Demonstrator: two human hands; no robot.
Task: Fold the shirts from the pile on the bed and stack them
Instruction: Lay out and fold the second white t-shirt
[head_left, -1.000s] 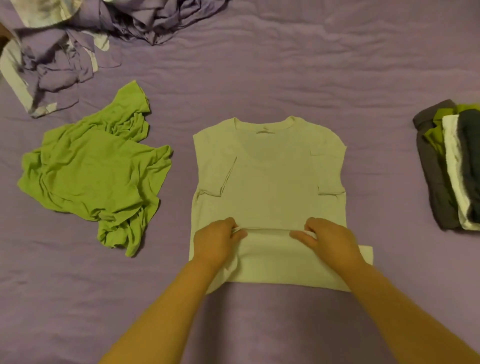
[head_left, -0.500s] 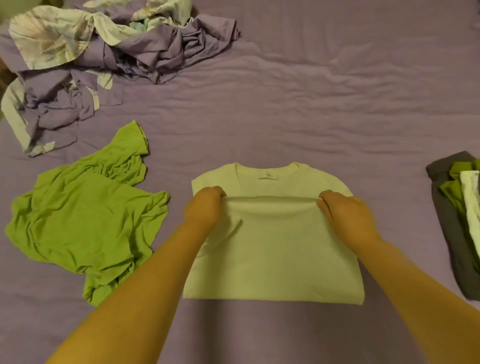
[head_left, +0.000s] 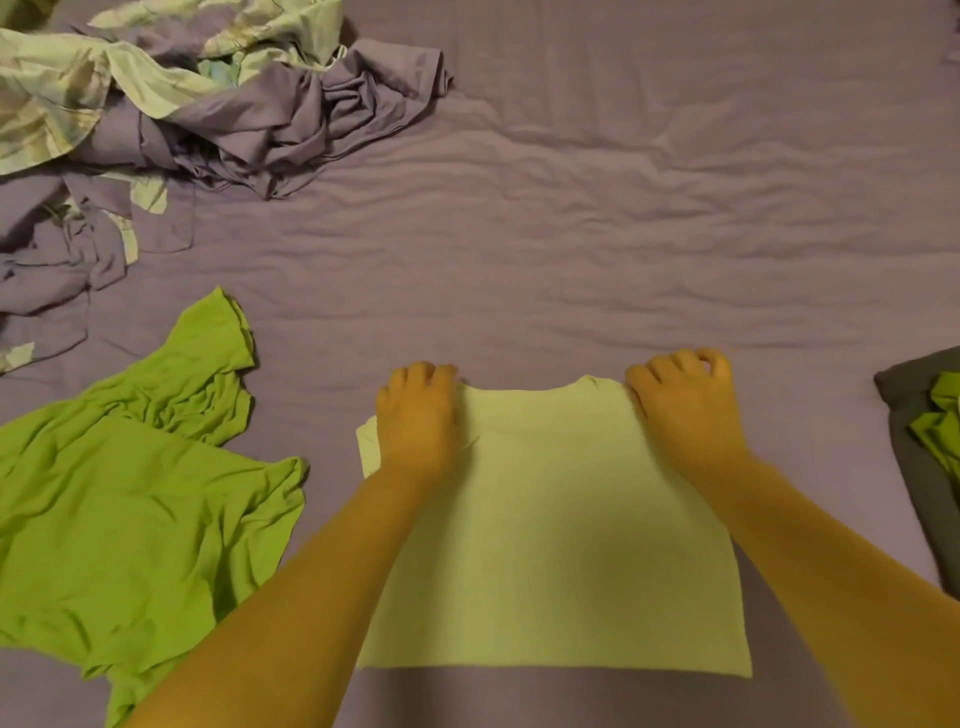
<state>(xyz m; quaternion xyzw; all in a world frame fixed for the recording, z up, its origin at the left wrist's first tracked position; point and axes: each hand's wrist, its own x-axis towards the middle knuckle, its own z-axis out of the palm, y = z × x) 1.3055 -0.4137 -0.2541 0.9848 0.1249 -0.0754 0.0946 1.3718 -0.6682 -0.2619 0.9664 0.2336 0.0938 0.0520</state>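
Observation:
A pale yellow shirt (head_left: 550, 530) lies on the purple bed (head_left: 597, 234) right in front of me, folded in half, with its lower hem brought up to the collar. My left hand (head_left: 415, 410) holds the far left corner of the folded layer with curled fingers. My right hand (head_left: 680, 400) holds the far right corner the same way. A crumpled bright green shirt (head_left: 130, 493) lies unfolded to the left. At the right edge sits the stack of folded shirts (head_left: 919, 441), dark grey with green on top, partly cut off.
A heap of purple and floral-print fabric (head_left: 208, 104) fills the far left corner of the bed. Wrinkled purple sheet stretches across the far middle and right.
Both hands carried the pale shirt's lower hem up from near me to the collar, folding it in half. The view tilted, so the stack slid toward the right edge.

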